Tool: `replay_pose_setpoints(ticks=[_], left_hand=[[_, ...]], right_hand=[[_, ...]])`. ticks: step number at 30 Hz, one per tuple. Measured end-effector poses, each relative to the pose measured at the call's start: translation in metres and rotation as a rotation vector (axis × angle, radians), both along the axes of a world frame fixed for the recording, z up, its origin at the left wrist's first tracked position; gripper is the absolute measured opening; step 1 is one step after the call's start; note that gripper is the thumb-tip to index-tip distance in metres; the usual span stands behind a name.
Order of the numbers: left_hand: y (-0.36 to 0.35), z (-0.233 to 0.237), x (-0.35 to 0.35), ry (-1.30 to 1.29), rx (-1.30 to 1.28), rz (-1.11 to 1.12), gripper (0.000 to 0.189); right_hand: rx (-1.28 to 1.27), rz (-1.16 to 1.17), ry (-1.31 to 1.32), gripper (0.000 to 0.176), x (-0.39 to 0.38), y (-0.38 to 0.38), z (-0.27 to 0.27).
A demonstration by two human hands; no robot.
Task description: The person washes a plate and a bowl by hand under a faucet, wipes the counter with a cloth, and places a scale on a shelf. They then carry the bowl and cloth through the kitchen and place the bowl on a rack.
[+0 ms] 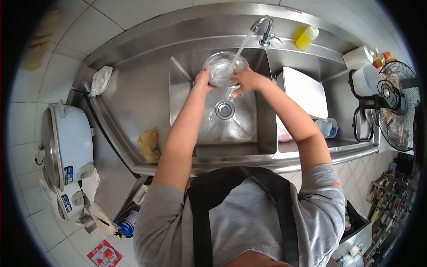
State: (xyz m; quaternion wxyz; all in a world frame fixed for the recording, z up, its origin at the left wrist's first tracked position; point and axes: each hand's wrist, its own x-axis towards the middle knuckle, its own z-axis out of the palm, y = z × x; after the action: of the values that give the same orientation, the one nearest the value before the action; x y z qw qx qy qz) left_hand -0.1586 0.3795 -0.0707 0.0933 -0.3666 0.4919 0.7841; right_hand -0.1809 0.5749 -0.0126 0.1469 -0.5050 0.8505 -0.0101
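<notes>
A clear round bowl [219,71] is held over the steel sink basin [209,133], beneath the running tap [267,29]. Water from the spout falls into its right side. My left hand [203,81] is closed on the bowl's left rim. At the lower right rim is my right hand [249,82], its fingers over the inside of the bowl and its thumb spread below the rim. Part of the rim is covered by this hand. Under the bowl the drain [224,110] shows, with wet metal around it.
A yellow liquid bottle [307,38] stands right of the tap. A white board [304,91] and a small tub [328,127] occupy the right basin. A brown cloth [149,144] and a plastic bag [101,81] lie on the left drainboard. A fan [396,100] stands far right.
</notes>
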Motion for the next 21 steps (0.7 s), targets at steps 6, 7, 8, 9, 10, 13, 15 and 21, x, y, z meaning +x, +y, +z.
replay_pose_setpoints(ticks=[6,7,8,9,10,13,15,21], left_hand=[[0.038,0.045,0.028,-0.1,-0.182,-0.429,0.057],[0.046,0.044,0.034,-0.112,-0.196,-0.52,0.059],[0.052,0.042,0.036,-0.117,-0.211,-0.61,0.062],[0.057,0.04,0.043,-0.091,-0.145,-0.73,0.068],[0.064,0.038,0.049,-0.071,-0.141,-0.776,0.069],[0.074,0.043,0.062,-0.106,-0.127,-0.839,0.069],[0.075,0.055,0.067,-0.106,-0.103,-0.89,0.067],[0.035,0.049,0.051,-0.096,-0.323,-0.889,0.056]], right_hand=[[-0.103,-0.247,-0.074,0.019,0.089,0.008,-0.043],[-0.096,-0.255,-0.087,0.019,0.106,0.01,-0.042],[-0.244,-0.447,-0.232,0.02,0.119,0.01,-0.039],[-0.392,-0.64,-0.378,0.021,0.129,0.011,-0.036],[-0.488,-0.711,-0.422,0.025,0.133,0.009,-0.04],[-0.573,-0.946,-0.677,0.027,0.128,0.012,-0.042],[-0.522,-0.931,-0.763,0.034,0.117,0.009,-0.025],[-0.29,-0.487,-1.012,0.044,0.048,-0.012,0.0]])
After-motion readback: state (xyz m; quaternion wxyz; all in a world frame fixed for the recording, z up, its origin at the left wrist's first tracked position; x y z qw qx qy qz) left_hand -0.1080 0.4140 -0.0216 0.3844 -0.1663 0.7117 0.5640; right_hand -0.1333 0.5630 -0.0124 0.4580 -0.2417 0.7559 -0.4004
